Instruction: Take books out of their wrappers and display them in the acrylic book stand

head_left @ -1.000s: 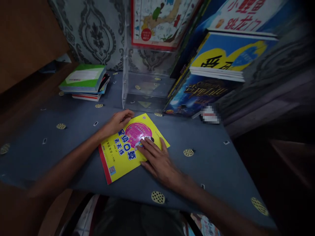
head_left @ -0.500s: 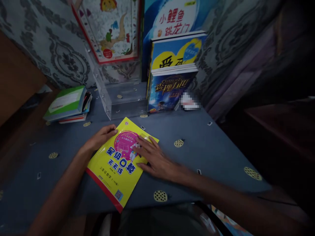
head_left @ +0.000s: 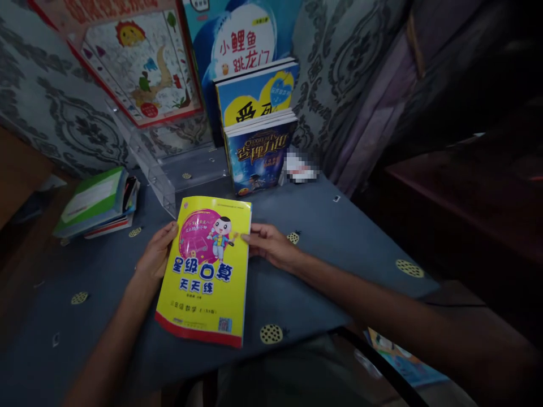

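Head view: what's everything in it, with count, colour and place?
workbook: 1, yellow and red, centre
upright books: several, mostly blue, behind workbook
picture book: 1, red and white, upper left
rack: 1, clear, behind workbook
book stack: 1, green-topped, left
pixelated item: 1, whitish, beside upright books
tablecloth: 1, blue-grey, under workbook
wallpaper: 1, grey, background
curtain: 1, purplish, right
printed item: 1, multicoloured, lower right
left hand: 1, bare, workbook's left edge
right hand: 1, bare, workbook's right edge
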The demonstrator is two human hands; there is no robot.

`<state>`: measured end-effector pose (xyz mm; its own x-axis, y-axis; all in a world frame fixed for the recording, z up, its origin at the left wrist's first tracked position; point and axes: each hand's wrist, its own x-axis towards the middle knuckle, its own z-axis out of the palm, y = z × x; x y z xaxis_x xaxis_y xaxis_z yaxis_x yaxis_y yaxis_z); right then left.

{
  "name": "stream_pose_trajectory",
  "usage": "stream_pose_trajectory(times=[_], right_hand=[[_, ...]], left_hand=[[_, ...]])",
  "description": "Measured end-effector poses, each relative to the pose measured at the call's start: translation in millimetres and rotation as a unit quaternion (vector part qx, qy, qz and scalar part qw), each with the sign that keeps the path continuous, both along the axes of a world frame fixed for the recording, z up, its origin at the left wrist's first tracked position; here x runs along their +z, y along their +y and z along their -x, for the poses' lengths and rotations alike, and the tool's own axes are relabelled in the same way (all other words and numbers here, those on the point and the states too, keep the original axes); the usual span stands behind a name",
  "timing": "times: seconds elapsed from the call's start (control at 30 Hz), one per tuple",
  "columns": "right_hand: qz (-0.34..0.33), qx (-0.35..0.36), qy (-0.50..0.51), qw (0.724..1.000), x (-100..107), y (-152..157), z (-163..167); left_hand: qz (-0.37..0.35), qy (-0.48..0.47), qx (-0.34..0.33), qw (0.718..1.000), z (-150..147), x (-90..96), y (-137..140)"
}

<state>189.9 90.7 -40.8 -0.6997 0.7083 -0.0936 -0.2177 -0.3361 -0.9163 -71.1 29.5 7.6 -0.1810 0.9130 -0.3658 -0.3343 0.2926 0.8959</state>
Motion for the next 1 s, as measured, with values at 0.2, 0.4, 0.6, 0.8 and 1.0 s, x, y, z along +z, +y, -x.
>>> stream_pose_trajectory(times=[0.2, 0.4, 0.6, 0.8, 1.0], right_hand=[[0.133, 0.096, 0.055, 0.985, 5, -10, 3], [0.138, 0.124, 0.04, 0.982, 2, -18, 13], [0.128, 0.1, -0.019, 0.987, 4, -7, 17], [0.084, 0.092, -0.059, 0.991, 9, 21, 23], [-0.12, 0.019, -0.121, 0.985, 4, 39, 11]], left_hand=[[0.043, 0.046, -0.009, 0.998, 8, -6.4, -6], [0.115, 0.277, -0.126, 0.946, 41, 3.1, -2], [-0.07, 0.709, -0.111, 0.693, 15, 10.3, -5], [-0.179, 0.755, -0.179, 0.605, -65, -11.7, -40], [-0.186, 0.815, -0.153, 0.528, -86, -35.1, -48]])
